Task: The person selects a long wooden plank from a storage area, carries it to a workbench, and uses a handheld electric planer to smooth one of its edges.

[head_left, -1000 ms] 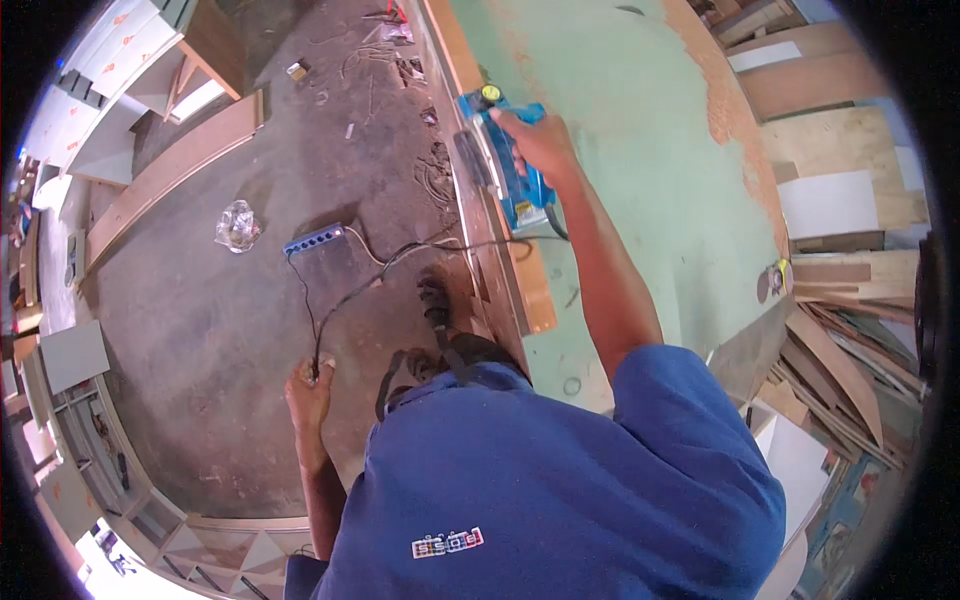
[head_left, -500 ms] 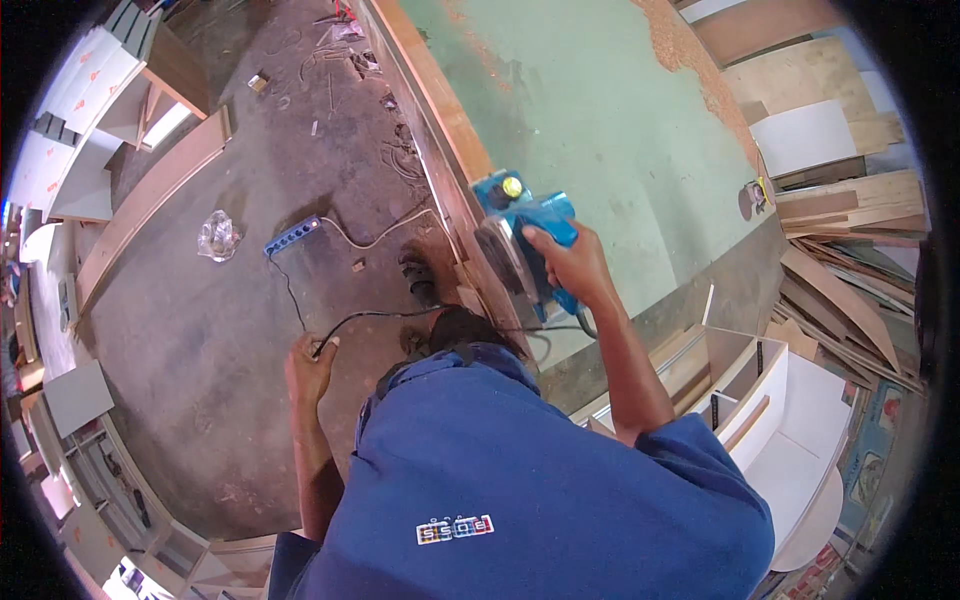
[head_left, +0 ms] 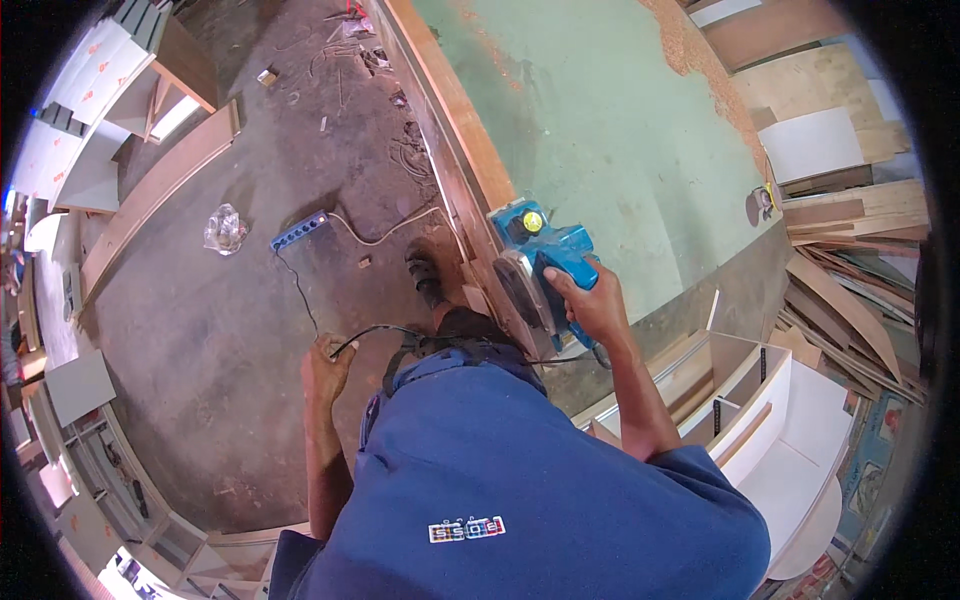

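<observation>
My right hand [head_left: 600, 310] grips the rear handle of a blue electric hand planer [head_left: 545, 250] with a yellow-topped knob. The planer's front lies over the near end of a long wooden board [head_left: 462, 115] stood on edge; its underside is hidden. Down at the left, my left hand [head_left: 326, 368] has its fingers closed round a black power cord [head_left: 388, 328]. That cord runs across my waist toward the planer and also down to a blue power strip [head_left: 300, 231] on the floor.
A pale green tabletop [head_left: 590, 130] borders the board, with wood shavings [head_left: 685, 45] along its far side. A tape measure [head_left: 765, 200] sits near its right corner. White cabinet parts [head_left: 790, 420] stand at the right, by stacked offcuts [head_left: 850, 310]. A crumpled plastic bag [head_left: 225, 230] lies on the floor.
The planer and my right hand have shifted slightly right and nearer to me. My left hand has also moved a little right, still holding the cord. The whole view has shifted slightly.
</observation>
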Motion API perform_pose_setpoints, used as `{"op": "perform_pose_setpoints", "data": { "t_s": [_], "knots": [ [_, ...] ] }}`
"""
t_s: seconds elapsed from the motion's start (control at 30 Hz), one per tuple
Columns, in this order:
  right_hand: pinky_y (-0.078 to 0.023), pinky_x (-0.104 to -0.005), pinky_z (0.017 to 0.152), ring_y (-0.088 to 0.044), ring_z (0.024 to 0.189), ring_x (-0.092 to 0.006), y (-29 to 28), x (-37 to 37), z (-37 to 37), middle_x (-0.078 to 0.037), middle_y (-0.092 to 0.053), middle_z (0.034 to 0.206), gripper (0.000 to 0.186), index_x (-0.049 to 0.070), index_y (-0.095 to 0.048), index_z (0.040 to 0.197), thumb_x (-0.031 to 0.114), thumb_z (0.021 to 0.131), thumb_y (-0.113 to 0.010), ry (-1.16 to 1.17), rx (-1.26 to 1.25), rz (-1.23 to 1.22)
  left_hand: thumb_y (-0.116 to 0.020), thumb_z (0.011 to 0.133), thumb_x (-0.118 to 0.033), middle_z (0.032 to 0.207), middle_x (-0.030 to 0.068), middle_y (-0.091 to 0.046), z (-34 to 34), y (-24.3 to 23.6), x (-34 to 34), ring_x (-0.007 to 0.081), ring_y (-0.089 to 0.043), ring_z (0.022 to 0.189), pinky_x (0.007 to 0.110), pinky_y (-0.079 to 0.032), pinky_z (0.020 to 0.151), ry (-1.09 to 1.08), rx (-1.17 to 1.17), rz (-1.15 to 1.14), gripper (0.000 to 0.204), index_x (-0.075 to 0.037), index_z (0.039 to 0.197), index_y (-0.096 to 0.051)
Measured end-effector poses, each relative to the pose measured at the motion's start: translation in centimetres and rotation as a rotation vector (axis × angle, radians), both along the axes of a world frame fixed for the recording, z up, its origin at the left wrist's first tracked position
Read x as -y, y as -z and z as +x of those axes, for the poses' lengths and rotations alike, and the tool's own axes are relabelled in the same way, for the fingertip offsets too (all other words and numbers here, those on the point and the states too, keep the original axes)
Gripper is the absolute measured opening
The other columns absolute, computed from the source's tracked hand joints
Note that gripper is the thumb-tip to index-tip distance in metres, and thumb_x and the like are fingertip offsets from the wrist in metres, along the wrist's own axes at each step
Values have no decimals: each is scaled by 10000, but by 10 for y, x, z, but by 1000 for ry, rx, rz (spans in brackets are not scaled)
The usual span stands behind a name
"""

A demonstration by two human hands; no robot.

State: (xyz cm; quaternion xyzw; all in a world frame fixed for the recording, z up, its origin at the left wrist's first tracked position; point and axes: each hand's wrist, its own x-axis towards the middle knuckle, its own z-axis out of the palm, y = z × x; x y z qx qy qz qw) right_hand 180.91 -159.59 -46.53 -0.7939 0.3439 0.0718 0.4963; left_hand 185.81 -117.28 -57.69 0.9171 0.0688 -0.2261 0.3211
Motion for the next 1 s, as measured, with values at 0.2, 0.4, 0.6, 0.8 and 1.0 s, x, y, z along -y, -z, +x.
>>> {"op": "perform_pose_setpoints", "data": {
  "t_s": [0.2, 0.4, 0.6, 0.8, 1.0],
  "knots": [
    [-438, -277, 448, -545, 486, -95, 5, -1, 45, -8, -567, 598, 388, 26, -667, 920, 386, 890, -811, -22, 42, -42, -786, 842, -326, 939, 169, -752, 2, 4, -4, 315, -732, 899, 416, -543, 798, 3, 15, -9, 324, -42, 987, -729],
    [-454, -315, 447, -577, 475, -137, 11, -2, 102, -51, -601, 594, 445, 17, -660, 841, 433, 863, -815, -34, 59, -37, -799, 833, -313, 946, 166, -740, 6, 5, -7, 317, -722, 878, 409, -543, 785, -87, -27, -33, 330, -32, 990, -728],
    [-475, -350, 450, -608, 473, -168, 15, -1, 168, -84, -634, 590, 505, -1, -657, 809, 479, 847, -812, -58, 83, -35, -801, 834, -328, 950, 176, -725, 22, 14, -8, 314, -715, 906, 396, -537, 792, -109, 34, -1, 366, -14, 999, -713],
    [-395, -307, 402, -524, 429, -118, 10, -8, 248, -22, -544, 539, 414, 37, -646, 736, 390, 888, -802, -77, 141, -4, -798, 824, -365, 882, 165, -710, 39, 28, -15, 333, -699, 852, 417, -531, 782, -148, 39, -19, 429, -8, 1041, -699],
    [-394, -324, 406, -525, 422, -128, 18, -8, 330, -29, -549, 542, 436, 38, -650, 699, 404, 890, -789, -152, 193, 30, -772, 839, -393, 853, 193, -697, 50, 31, -17, 344, -688, 805, 432, -511, 740, -191, -4, -58, 448, -2, 1042, -690]
  ]
}}
